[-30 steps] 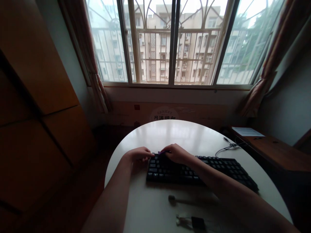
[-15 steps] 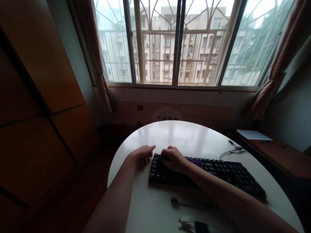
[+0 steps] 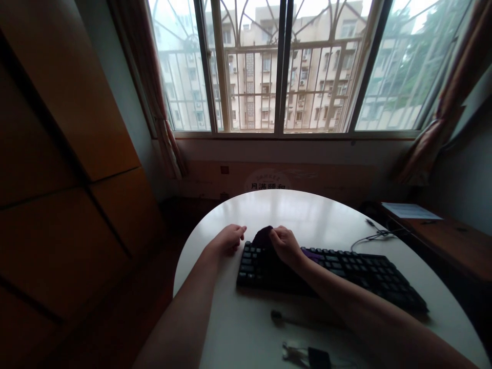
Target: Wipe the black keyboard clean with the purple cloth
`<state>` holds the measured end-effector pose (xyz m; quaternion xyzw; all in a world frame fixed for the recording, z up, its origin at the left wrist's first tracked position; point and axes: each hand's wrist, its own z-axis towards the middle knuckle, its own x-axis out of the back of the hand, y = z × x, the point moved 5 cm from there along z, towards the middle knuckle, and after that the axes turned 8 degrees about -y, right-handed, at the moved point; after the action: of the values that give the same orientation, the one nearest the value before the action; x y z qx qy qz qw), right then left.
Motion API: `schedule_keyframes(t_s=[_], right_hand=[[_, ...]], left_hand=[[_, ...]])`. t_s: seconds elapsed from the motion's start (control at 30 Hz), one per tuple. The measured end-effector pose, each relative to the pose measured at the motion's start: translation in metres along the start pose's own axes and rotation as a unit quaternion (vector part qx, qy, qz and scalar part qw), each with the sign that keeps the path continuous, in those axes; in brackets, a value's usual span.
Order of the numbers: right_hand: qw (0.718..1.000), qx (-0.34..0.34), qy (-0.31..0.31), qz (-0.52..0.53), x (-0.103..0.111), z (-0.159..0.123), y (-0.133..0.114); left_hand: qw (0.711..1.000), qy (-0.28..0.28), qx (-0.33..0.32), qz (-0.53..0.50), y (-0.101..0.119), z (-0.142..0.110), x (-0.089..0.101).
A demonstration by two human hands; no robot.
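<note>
A long black keyboard (image 3: pixel 369 271) lies across the white table. My right hand (image 3: pixel 286 246) is closed on a dark purple cloth (image 3: pixel 263 236), part of it raised in a fold above the keyboard's left end. More purple cloth (image 3: pixel 313 254) shows on the keys just right of that wrist. Beside the keyboard's left edge rests my left hand (image 3: pixel 229 239), its fingers curled in and its thumb pointing right. I see nothing in it. My right hand and forearm hide some of the keys.
Nearer me on the white round table (image 3: pixel 226 328) lie a small brush-like tool (image 3: pixel 277 316) and a black-and-metal item (image 3: pixel 319 357). A cable (image 3: pixel 371 237) trails off the right side toward a wooden desk (image 3: pixel 453 241) with a paper (image 3: pixel 411 210). Wooden cabinets (image 3: pixel 111 215) stand left.
My right hand has lifted slightly and shifted right, pulling the cloth up into a visible fold. My left hand has stayed beside the keyboard. The view has shifted a little.
</note>
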<state>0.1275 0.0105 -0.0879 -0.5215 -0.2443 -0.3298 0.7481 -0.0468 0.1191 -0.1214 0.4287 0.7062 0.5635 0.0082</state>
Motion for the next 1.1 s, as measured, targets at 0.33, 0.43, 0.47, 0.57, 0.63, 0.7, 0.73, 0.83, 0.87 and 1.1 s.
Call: schedule_keyframes(t_s=[0.33,0.43,0.47,0.57,0.63,0.7,0.73,0.83,0.87,1.1], right_hand=[[0.939,-0.072,0.088,0.325,-0.001,0.008,0.03],[0.919,-0.116,0.098,0.365,-0.002,0.008,0.035],[0.914,-0.123,0.101,0.373,-0.001,0.008,0.035],[0.935,-0.058,0.091,0.338,0.002,0.007,0.025],[0.97,0.055,0.052,0.233,0.003,0.003,0.004],[0.983,0.163,-0.005,0.087,-0.001,-0.005,-0.018],[0.979,0.2,-0.032,0.02,-0.005,-0.01,-0.027],[0.961,0.249,-0.073,-0.098,-0.012,-0.02,-0.041],[0.957,0.256,-0.075,-0.114,-0.012,-0.022,-0.043],[0.943,0.285,-0.078,-0.154,-0.011,-0.025,-0.046]], left_hand=[[1.0,0.017,0.004,0.019,0.0,0.0,0.001],[1.0,0.017,0.007,0.022,0.0,0.0,0.001],[1.0,0.016,0.007,0.025,0.001,0.0,0.001],[0.999,0.013,0.0,0.033,0.002,-0.001,0.002],[0.999,0.014,-0.003,0.036,0.002,-0.002,0.002],[0.999,0.015,-0.007,0.037,0.003,-0.003,0.001],[0.999,0.015,-0.011,0.038,0.003,-0.003,0.001],[0.999,0.017,-0.025,0.042,0.004,-0.004,0.001],[0.999,0.015,-0.03,0.041,0.004,-0.004,0.0],[0.995,0.005,-0.063,0.071,0.014,-0.011,-0.003]])
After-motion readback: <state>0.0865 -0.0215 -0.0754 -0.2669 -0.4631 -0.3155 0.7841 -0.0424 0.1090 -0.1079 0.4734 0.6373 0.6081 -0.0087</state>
